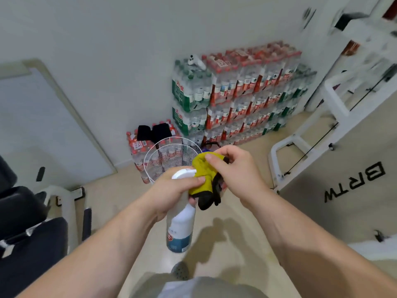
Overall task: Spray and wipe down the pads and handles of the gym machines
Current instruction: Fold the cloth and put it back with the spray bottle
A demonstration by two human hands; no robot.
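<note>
My left hand (171, 191) grips a white spray bottle (181, 224) by its neck, the bottle hanging upright with a blue label at its base. Its thumb also pins the edge of a yellow and black cloth (204, 179). My right hand (234, 168) pinches the top of that cloth, right beside the bottle's white trigger head. A black padded seat of a gym machine (25, 233) fills the lower left. A white machine frame (300, 143) stands at the right.
Stacked packs of water bottles (236, 93) line the far wall. A white wire basket (171, 160) sits just beyond my hands. A white panel marked BRTW (354, 181) is at the right. A framed board (43, 125) leans on the left wall.
</note>
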